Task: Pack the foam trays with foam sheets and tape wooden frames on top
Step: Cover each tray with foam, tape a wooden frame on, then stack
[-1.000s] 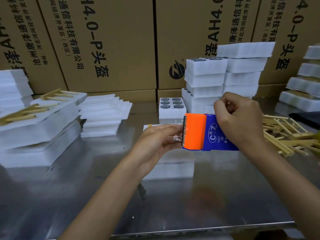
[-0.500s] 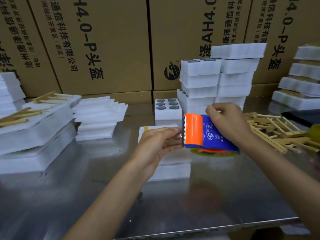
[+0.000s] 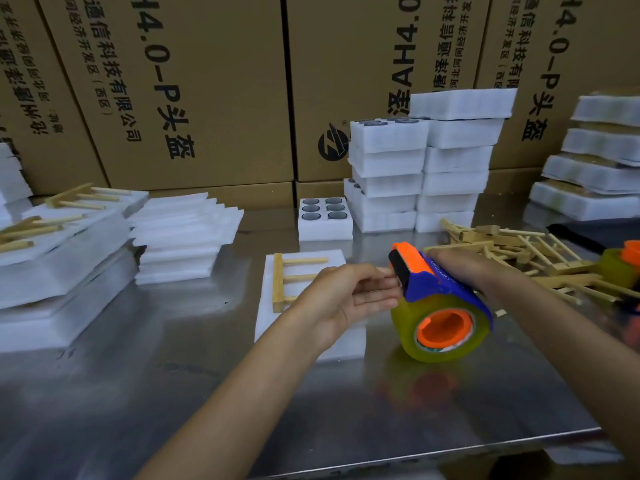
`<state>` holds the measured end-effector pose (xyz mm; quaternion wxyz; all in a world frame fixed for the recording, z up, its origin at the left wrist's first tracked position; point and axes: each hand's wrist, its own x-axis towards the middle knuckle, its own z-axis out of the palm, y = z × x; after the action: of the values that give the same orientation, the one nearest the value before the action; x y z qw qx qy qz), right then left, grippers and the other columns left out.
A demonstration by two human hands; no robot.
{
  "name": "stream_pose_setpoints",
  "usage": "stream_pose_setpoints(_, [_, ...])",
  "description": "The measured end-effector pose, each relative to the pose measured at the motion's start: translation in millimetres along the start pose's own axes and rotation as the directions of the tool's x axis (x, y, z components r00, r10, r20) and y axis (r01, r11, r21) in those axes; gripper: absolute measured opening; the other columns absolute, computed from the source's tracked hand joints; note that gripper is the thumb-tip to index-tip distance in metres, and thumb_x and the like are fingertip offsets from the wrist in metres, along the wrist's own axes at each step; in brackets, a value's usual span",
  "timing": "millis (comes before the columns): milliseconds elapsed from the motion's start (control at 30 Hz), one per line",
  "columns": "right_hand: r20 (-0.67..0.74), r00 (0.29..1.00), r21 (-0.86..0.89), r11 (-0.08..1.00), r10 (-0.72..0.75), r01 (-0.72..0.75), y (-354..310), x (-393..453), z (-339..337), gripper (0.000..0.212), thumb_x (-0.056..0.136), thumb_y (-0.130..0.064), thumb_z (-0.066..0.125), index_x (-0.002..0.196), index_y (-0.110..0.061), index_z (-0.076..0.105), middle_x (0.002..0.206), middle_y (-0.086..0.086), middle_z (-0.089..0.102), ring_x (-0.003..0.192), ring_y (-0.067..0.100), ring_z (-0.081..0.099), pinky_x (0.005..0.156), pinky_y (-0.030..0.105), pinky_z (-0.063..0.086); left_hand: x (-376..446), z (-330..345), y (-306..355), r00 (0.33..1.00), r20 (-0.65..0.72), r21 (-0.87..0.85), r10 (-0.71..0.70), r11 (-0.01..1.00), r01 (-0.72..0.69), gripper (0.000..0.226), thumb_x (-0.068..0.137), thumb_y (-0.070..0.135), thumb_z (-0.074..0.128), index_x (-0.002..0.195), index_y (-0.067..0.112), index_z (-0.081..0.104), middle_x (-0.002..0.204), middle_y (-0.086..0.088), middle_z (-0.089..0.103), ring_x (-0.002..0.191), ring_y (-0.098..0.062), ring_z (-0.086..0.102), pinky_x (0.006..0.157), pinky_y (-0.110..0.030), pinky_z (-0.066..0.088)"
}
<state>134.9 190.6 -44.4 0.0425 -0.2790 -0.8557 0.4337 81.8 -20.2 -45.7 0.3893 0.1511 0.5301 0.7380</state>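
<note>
Now the right hand [image 3: 464,268] tips the gripped dispenser [image 3: 440,299] roll-forward; left fingers [image 3: 384,282], nearly straight, feel for the tape end, frame [image 3: 278,282] untaped.

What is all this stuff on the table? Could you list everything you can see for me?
tape dispenser: one, blue and orange with a yellowish roll, centre right, gripped by the right hand
wrapped foam tray: one, white, table centre, wooden frame lying on top
open foam tray: one, white with six dark round inserts, behind it
stacked foam trays: two columns, white, rear centre
foam sheets: one pile, white, left of centre
loose wooden frames: a heap, pale wood, right
cardboard boxes: several, brown, along the back
metal table: one, silver
left hand: fingers straight, tips at the dispenser's front
right hand: on the dispenser
</note>
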Motion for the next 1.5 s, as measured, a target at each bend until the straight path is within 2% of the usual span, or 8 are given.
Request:
stream_pose_setpoints(200, [-0.042, 0.995, 0.071, 0.993, -0.093, 0.095, -1.2, -5.6, 15.0, 0.041, 0.098, -0.046, 0.045, 0.091, -0.011, 0.066, 0.085, 0.012, 0.073, 0.080, 0.027, 0.068, 0.077, 0.038, 0.051, -0.6, -3.0, -6.9, 0.987, -0.135, 0.105, 0.089, 0.992, -0.075, 0.027, 0.083, 0.017, 0.078, 0.096, -0.006, 0.074, 0.082, -0.016, 0.073, 0.070, -0.022, 0.073, 0.064, -0.026, 0.059])
stream_pose_setpoints(500, [-0.085, 0.980, -0.009, 0.984, -0.180, 0.180, -20.5, -11.7, 12.4, 0.044, 0.098, -0.048, 0.043, 0.074, -0.015, 0.060, 0.055, 0.002, 0.065, 0.056, 0.014, 0.063, 0.059, 0.029, 0.038, -2.9, -22.5, -4.6, 0.942, -0.236, 0.157, 0.237, 0.966, -0.203, 0.011, 0.085, 0.007, 0.074, 0.086, -0.003, 0.074, 0.073, -0.014, 0.072, 0.060, -0.017, 0.070, 0.064, -0.026, 0.061])
stream_pose_setpoints(700, [-0.074, 0.959, -0.150, 0.954, -0.273, 0.260, -38.2, -6.8, 15.8, 0.034, 0.102, -0.045, 0.036, 0.081, -0.024, 0.052, 0.092, 0.006, 0.059, 0.083, 0.020, 0.059, 0.064, 0.029, 0.039, -9.6, -40.9, 20.2, 0.907, -0.314, 0.164, 0.280, 0.957, -0.239, 0.013, 0.081, 0.007, 0.077, 0.083, -0.005, 0.074, 0.071, -0.015, 0.070, 0.061, -0.020, 0.069, 0.062, -0.028, 0.061])
stream_pose_setpoints(900, [-0.121, 0.970, -0.266, 0.949, -0.210, 0.172, -35.0, 12.9, -7.1, 0.040, 0.096, -0.056, 0.040, 0.088, -0.021, 0.058, 0.091, 0.005, 0.059, 0.080, 0.022, 0.057, 0.062, 0.032, 0.036, -27.6, -117.9, 78.0, 0.827, -0.450, 0.174, 0.337, 0.941, -0.289, 0.008, 0.084, 0.009, 0.073, 0.088, 0.002, 0.072, 0.069, -0.006, 0.071, 0.058, -0.012, 0.069, 0.057, -0.022, 0.058])
stream_pose_setpoints(1033, [-0.135, 0.974, -0.435, 0.894, -0.181, 0.106, -30.2, 32.2, -27.6, 0.047, 0.096, -0.060, 0.039, 0.103, -0.017, 0.058, 0.088, 0.002, 0.054, 0.079, 0.019, 0.054, 0.059, 0.029, 0.033, -36.9, -176.8, 99.2, 0.819, -0.522, 0.165, 0.238, 0.970, -0.177, 0.009, 0.089, 0.013, 0.069, 0.093, 0.005, 0.069, 0.061, 0.001, 0.069, 0.053, -0.006, 0.068, 0.052, -0.019, 0.056])
stream_pose_setpoints(1233, [-0.162, 0.957, -0.524, 0.842, -0.242, 0.124, -56.4, 54.5, -23.3, 0.046, 0.095, -0.059, 0.041, 0.084, -0.016, 0.055, 0.085, 0.008, 0.062, 0.077, 0.022, 0.059, 0.066, 0.032, 0.043, -29.8, -200.5, 100.3, 0.847, -0.511, 0.154, 0.146, 0.985, -0.077, 0.028, 0.071, 0.020, 0.083, 0.093, 0.007, 0.070, 0.064, 0.001, 0.063, 0.061, -0.010, 0.061, 0.055, -0.021, 0.057])
stream_pose_setpoints(1433, [-0.137, 0.956, -0.643, 0.758, -0.259, 0.113, -64.1, 73.3, 1.4, 0.044, 0.093, -0.059, 0.040, 0.075, -0.020, 0.049, 0.077, 0.004, 0.055, 0.071, 0.018, 0.053, 0.056, 0.031, 0.031, -17.8, -214.3, 73.2, 0.818, -0.545, 0.371, 0.183, 0.928, 0.040, 0.035, 0.059, 0.025, 0.089, 0.075, 0.015, 0.059, 0.059, 0.000, 0.044, 0.061, -0.013, 0.044, 0.055, -0.024, 0.049])
stream_pose_setpoints(1500, [-0.114, 0.965, -0.652, 0.751, -0.237, 0.107, -57.5, 79.4, 8.7, 0.045, 0.094, -0.059, 0.040, 0.073, -0.020, 0.049, 0.076, 0.003, 0.054, 0.070, 0.017, 0.052, 0.056, 0.031, 0.031, -11.6, -220.8, 61.0, 0.811, -0.560, 0.404, 0.168, 0.910, 0.090, 0.035, 0.067, 0.023, 0.089, 0.084, 0.009, 0.062, 0.068, -0.002, 0.038, 0.065, -0.014, 0.041, 0.059, -0.025, 0.046])
